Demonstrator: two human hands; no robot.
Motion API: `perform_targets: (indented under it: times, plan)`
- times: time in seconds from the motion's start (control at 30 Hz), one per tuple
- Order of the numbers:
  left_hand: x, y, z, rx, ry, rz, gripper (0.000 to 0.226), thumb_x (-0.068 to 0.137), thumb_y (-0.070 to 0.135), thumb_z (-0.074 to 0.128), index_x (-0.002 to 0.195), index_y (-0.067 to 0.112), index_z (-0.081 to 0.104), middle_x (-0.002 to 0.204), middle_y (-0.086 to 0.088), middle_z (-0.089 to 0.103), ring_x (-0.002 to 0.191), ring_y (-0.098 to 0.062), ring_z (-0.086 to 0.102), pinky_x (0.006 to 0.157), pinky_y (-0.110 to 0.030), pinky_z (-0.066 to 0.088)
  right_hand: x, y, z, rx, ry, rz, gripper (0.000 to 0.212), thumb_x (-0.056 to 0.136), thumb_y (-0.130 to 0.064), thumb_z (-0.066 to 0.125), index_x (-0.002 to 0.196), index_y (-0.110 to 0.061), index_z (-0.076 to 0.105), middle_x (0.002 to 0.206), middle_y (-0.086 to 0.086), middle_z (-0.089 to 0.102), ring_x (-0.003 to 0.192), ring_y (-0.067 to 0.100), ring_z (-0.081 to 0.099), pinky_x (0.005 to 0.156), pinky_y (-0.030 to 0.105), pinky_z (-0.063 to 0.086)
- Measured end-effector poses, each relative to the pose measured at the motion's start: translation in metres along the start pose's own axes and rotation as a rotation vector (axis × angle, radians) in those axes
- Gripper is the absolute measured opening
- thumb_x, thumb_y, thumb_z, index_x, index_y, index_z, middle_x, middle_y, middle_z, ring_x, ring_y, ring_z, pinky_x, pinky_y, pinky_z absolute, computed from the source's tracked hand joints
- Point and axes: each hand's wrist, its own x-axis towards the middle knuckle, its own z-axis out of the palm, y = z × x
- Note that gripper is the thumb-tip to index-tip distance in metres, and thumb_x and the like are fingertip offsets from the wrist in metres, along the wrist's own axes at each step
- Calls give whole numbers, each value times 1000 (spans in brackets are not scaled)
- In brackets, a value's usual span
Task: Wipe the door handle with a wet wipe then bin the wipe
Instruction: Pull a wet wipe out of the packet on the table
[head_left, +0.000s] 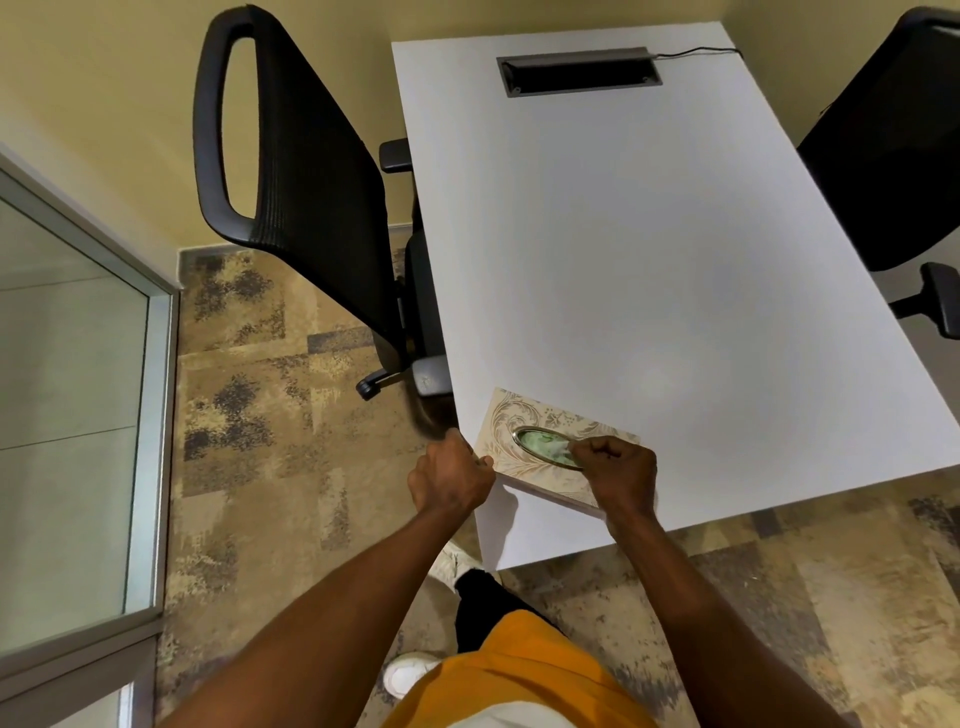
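Observation:
A beige patterned wipe box (530, 423) lies near the front left corner of the white table (675, 260). Its top has an oval metal-rimmed opening with a pale green wipe (545, 444) showing in it. My right hand (618, 475) is over the opening, fingers pinched on the wipe. My left hand (452, 475) grips the box's left end at the table edge. No door handle or bin is in view.
A black mesh office chair (306, 171) stands left of the table, another chair (893, 145) at the right. A cable slot (576, 73) is set in the table's far end. A glass panel with a metal frame (78, 389) lines the left. Patterned carpet covers the floor.

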Motion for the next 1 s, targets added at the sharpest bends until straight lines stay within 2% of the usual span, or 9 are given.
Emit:
perform_targets:
  times: [0.1,0.23,0.33,0.5,0.67,0.77,0.83,0.9,1.0]
  plan:
    - [-1,1,-1,6,-6,1,40,97,44,79,121,17,65,128,-11,75,122,-36,71,98,-45,57,-6,-2,-6,82,-52,7,9,75,-17,93,74,-17,84,65,-3,79,61,13,72,53,25,57]
    - [-2,0,-3,5,-8,-2,40,97,46,81,119,17,66,126,-10,76,120,-35,72,97,-45,59,-14,-7,-13,153,-137,33,12,76,-24,93,77,-15,85,60,3,67,62,16,62,62,31,53]
    - [-6,0,-5,7,-6,-2,41,98,47,80,121,17,65,127,-10,76,121,-35,73,97,-46,59,-21,-17,-19,276,-232,36,18,71,-25,92,76,-10,84,55,-1,59,56,13,58,61,29,50]
    - [-10,5,-8,4,-7,-12,44,99,45,80,126,16,63,130,-10,75,122,-35,73,92,-43,56,-25,-50,-35,428,-511,-29,16,81,-12,84,67,-10,76,54,-1,50,57,15,51,58,23,48]
    - [-22,5,-13,-111,68,-20,41,100,38,81,123,13,59,125,-8,72,115,-31,72,79,-36,47,-36,-89,-35,419,-718,-77,20,75,-22,80,58,-15,71,49,-5,44,52,11,50,58,23,47]
    - [-33,8,-24,-389,86,-8,31,103,41,78,108,12,68,106,-4,76,99,-28,74,79,-40,57,-40,-103,-23,458,-791,-67,25,76,-20,78,55,-17,65,50,-5,41,53,12,50,64,27,42]
    - [-43,9,-40,-801,-14,-63,46,109,49,67,106,4,75,96,-14,83,91,-34,80,82,-41,65,-46,-110,-7,525,-877,-46,29,79,-18,75,54,-17,60,51,-5,40,54,12,51,67,27,44]
    - [-55,9,-59,-1170,-181,-194,69,113,62,51,108,-2,77,98,-21,86,83,-32,83,71,-35,66,-52,-115,11,614,-970,-3,31,84,-14,69,55,-16,58,52,-4,42,55,13,52,66,26,49]
    - [-67,-3,-85,-1455,-319,-284,75,110,72,42,109,6,78,95,-15,86,75,-21,82,67,-31,65,-62,-124,40,671,-1071,36,38,92,-6,53,56,-16,58,52,-4,47,56,13,54,67,27,54]
